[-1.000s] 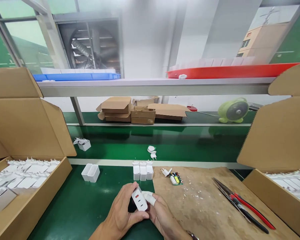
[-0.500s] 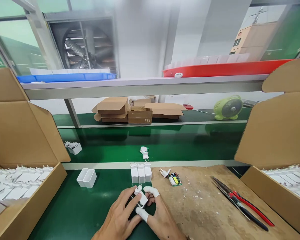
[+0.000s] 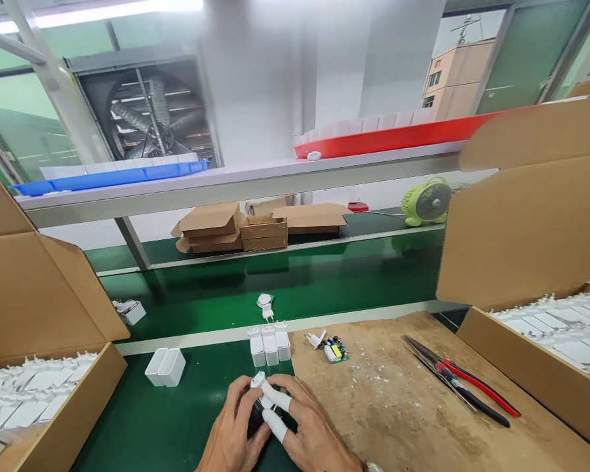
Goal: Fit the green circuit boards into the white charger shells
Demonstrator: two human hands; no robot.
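Note:
Near the bottom centre, my left hand (image 3: pixel 236 426) and my right hand (image 3: pixel 307 419) are closed around one small white charger (image 3: pixel 259 381). Something dark shows beneath it between the fingers, too covered to make out. White finger cots wrap the thumb and index finger of my right hand, both pressed against the charger. Just beyond my hands stands a row of three white chargers (image 3: pixel 270 346). To their right, a plug piece (image 3: pixel 316 339) and a small circuit board with components (image 3: pixel 335 349) lie on a worn brown board (image 3: pixel 373 393).
Two white empty housings (image 3: pixel 166 367) stand at left. Open cartons of white parts flank the bench, left (image 3: pixel 103 393) and right (image 3: pixel 521 367). Red-and-black pliers (image 3: pixel 465 383) lie beside tweezers on the board. A round white part (image 3: pixel 264 300) sits beyond the metal strip.
The view has tilted and shifted right. My right fingers have moved onto the top and side of the charger, covering more of it.

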